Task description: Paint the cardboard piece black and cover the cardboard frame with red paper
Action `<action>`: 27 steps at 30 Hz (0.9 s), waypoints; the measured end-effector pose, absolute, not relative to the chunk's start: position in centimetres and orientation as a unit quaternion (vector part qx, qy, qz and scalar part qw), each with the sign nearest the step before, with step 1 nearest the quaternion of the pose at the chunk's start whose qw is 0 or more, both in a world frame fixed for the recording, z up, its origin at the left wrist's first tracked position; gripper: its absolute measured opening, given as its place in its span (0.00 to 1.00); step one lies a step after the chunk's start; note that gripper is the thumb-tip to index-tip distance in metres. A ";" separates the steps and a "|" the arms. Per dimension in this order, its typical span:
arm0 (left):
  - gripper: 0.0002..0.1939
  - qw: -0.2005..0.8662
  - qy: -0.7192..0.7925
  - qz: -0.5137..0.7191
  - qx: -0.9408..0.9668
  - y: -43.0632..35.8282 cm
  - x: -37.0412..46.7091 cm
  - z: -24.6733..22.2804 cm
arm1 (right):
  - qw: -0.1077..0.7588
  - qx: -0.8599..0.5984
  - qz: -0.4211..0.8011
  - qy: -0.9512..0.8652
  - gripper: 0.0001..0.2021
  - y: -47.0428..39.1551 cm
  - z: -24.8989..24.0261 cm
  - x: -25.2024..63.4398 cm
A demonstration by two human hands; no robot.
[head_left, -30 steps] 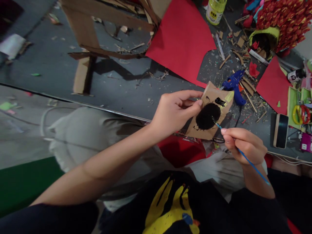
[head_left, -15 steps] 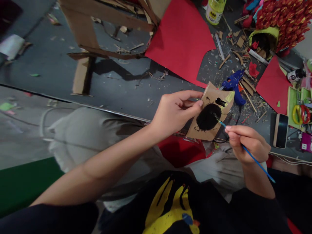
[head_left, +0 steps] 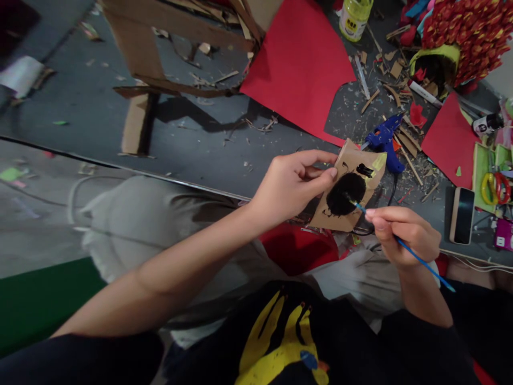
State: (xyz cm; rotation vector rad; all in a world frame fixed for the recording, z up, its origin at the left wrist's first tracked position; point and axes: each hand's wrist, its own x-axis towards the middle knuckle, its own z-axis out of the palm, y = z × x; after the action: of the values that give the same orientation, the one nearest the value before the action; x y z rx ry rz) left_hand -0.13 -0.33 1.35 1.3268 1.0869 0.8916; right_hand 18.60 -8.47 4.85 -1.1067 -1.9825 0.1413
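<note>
My left hand (head_left: pixel 294 184) pinches the left edge of a brown piece of cardboard (head_left: pixel 320 219), thumb on top and fingers behind. On the cardboard is a large round patch of black paint (head_left: pixel 344 192), with a small black mark and a yellow smear near its upper right corner. Between the thumb and fingers of my right hand (head_left: pixel 406 235) is a thin blue paintbrush (head_left: pixel 417 256). Its tip rests on or just over the black patch. The cardboard is tilted at the table's front edge, above my lap.
A blue glue gun (head_left: pixel 385 136) lies just beyond the cardboard. Large red paper (head_left: pixel 300 69), cardboard strips (head_left: pixel 192 29) and scraps cover parts of the grey table (head_left: pixel 216 139). To the right are a phone (head_left: pixel 462 215) and scissors (head_left: pixel 495 188). A yellow jar (head_left: pixel 355 20) stands behind.
The brush tip has moved left and slightly down, from the right side of the black patch toward its middle. The cardboard and my left hand have shifted slightly right.
</note>
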 end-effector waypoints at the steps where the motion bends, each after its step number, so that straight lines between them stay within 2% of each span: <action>1: 0.14 0.566 0.465 0.380 0.565 -0.3 -0.1 1.4 | 0.424 -0.443 0.044 -0.788 0.08 -8.5 4.8 18.6; 5: 0.15 0.567 0.463 0.375 0.568 -0.4 -0.1 1.5 | 0.399 -0.453 0.087 -0.793 0.08 -8.5 4.7 18.6; 9: 0.16 0.570 0.470 0.362 0.569 -0.5 -0.1 1.7 | 0.424 -0.434 0.044 -0.794 0.09 -8.5 4.6 18.7; 19: 0.15 0.572 0.458 0.374 0.568 -0.5 0.0 1.4 | 0.416 -0.461 0.094 -0.778 0.08 -8.6 4.5 18.6; 23: 0.14 0.575 0.453 0.386 0.561 -0.5 0.0 1.4 | 0.431 -0.453 0.066 -0.778 0.06 -8.7 4.5 18.7; 27: 0.14 0.577 0.446 0.391 0.562 -0.5 0.0 1.3 | 0.412 -0.464 0.118 -0.775 0.07 -8.7 4.6 18.6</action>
State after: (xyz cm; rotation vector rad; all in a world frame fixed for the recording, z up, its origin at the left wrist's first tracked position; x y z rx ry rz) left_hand 0.03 -0.46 1.30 1.3151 1.0435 0.9147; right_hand 18.64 -8.71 4.57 -1.1685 -1.9506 0.2958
